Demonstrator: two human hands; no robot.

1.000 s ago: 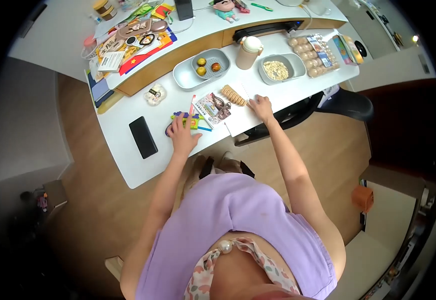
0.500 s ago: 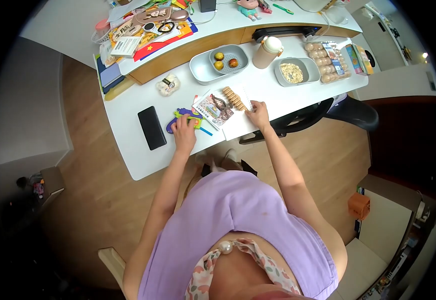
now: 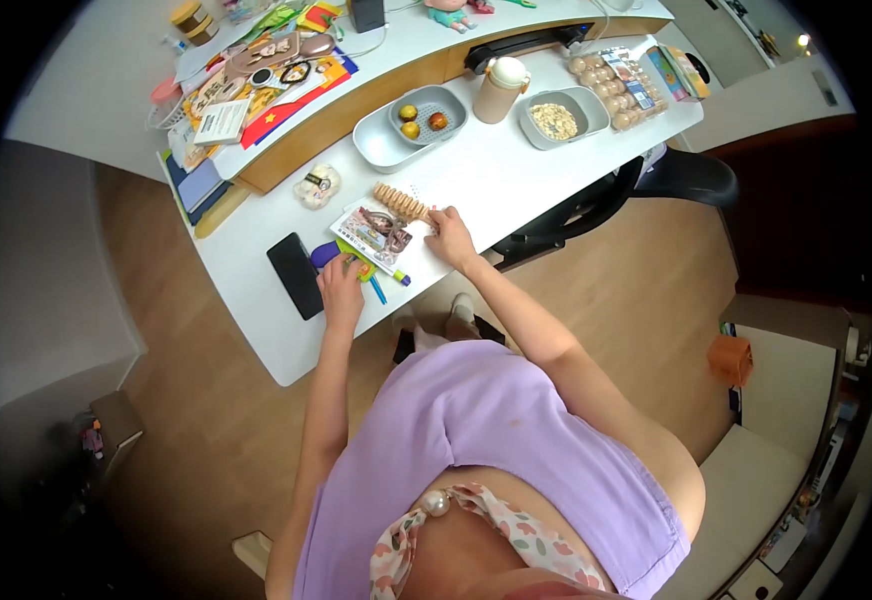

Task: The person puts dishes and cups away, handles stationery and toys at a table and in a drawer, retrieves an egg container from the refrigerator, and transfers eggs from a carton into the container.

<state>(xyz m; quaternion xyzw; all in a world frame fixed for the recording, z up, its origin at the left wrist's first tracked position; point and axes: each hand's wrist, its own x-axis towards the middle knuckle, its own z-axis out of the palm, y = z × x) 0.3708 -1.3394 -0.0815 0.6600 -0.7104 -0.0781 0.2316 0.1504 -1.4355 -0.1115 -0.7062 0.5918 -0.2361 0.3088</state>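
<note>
Now the white printed booklet [image 3: 358, 228], tan ridged strip [image 3: 399, 202] and purple-and-green plastic toy [image 3: 324, 254] sit nearer the black rectangular phone [image 3: 294, 276], gathering the surface [image 3: 516, 180] cluster leftward. The left hand [image 3: 341, 286] curls over the toy, the right hand [image 3: 452, 240] is at the strip's end; either's grip I cannot tell.

Left arm [image 3: 326, 400] is bare and pretty much straight out front, left hand [image 3: 341, 287] palm-down with fingers loosely curled, while the right arm [image 3: 524, 318], bare too, angles inward with the right hand [image 3: 450, 242] a bit further forward, fingers kinda bunched together.
</note>
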